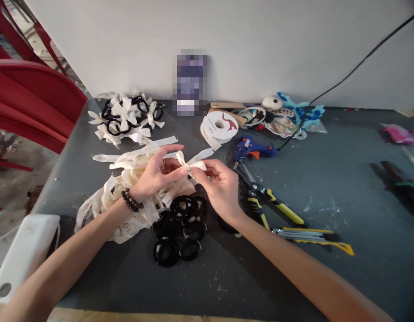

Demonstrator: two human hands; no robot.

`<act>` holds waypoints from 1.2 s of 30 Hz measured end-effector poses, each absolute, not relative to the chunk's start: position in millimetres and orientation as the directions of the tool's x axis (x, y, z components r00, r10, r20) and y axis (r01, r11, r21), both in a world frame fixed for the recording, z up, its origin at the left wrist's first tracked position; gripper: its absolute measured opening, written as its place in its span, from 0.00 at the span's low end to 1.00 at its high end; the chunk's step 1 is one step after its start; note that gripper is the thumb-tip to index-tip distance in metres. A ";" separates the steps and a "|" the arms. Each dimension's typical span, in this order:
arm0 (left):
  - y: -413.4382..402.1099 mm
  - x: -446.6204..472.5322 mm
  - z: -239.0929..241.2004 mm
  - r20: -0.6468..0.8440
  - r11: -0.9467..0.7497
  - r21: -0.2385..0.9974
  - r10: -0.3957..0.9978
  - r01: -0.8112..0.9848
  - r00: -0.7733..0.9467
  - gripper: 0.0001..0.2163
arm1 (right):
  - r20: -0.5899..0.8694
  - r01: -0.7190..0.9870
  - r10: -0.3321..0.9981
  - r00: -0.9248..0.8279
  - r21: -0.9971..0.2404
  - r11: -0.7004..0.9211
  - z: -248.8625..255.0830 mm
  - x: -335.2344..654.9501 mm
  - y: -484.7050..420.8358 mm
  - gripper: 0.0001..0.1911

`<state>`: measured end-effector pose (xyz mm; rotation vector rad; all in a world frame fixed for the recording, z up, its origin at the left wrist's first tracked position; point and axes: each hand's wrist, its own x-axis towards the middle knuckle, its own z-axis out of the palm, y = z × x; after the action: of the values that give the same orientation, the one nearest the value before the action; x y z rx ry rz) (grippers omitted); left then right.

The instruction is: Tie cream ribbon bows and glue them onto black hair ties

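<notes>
A cream ribbon bow (pixel 189 166) is pinched between my two hands above the dark table. My left hand (pixel 158 172), with a beaded bracelet at the wrist, grips the bow's left side between thumb and fingers. On its right side my right hand (pixel 218 185) holds it with thumb and bent fingers. Loose cream ribbon strips (pixel 126 179) lie heaped under and left of my left hand. Just below the hands sits a pile of black hair ties (pixel 180 230). Finished bows on black hair ties (pixel 126 114) are gathered at the back left.
Behind my hands stand a ribbon spool (pixel 219 126) and a blurred upright phone (pixel 191 82). A blue glue gun (pixel 253 148), scissors (pixel 270 197) and a yellow utility knife (pixel 314 236) lie to the right. At the left are a white power bank (pixel 25 250) and a red chair (pixel 35 98).
</notes>
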<state>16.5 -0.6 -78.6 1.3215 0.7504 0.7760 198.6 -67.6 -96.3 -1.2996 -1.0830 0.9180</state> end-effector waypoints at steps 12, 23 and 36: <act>0.0 16.7 -82.6 -0.083 0.111 0.994 0.841 -0.020 0.534 0.15 | 0.014 -0.031 0.970 0.243 -0.999 0.022 -99.5 199.5 -67.4 0.08; 2.2 17.9 -85.1 -0.118 0.163 0.984 0.897 -0.069 0.427 0.12 | 0.011 -0.006 0.979 0.202 -1.000 0.012 -95.6 199.1 -68.8 0.13; 5.7 18.9 -92.5 -0.152 0.186 0.978 0.945 -0.092 0.289 0.16 | -0.068 0.114 0.984 0.165 -0.990 -0.088 -89.3 201.1 -69.4 0.18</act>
<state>18.9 5.7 -92.5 1.1207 0.9932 0.9323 201.1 -69.4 -89.3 -1.4275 -1.1365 1.0853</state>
